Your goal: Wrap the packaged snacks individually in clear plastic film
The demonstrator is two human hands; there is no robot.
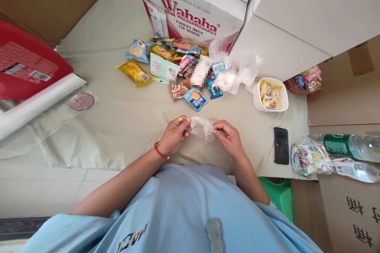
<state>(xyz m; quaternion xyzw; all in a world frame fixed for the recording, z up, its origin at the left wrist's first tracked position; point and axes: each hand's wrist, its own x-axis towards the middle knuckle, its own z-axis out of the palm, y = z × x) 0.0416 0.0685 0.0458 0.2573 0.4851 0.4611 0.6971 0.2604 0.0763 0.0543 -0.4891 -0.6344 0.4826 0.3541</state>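
– Position of the clear plastic bag (pixel 202 128)?
– It was between the left hand (pixel 175 135) and the right hand (pixel 228 138), on the near side of the blue snack sachet (pixel 195 99).
– Grip?
– Each hand pinched one end, thumb against fingers.
– Risk?
– Uneven pulling risked tearing its thin film; a loose pinch risked a slip onto the beige cloth (pixel 127 114).

**Legible print, head view**

The white-and-red carton (pixel 190 17) is displaying "Wahaha®" in red, "PURIFIED WATER FOR DRINKING" running beneath; a code beginning "2025" is sitting above. The brown cardboard box (pixel 341 217) is showing "桶" twice. Lettering on the blue shirt (pixel 181 201): reading uncertain.
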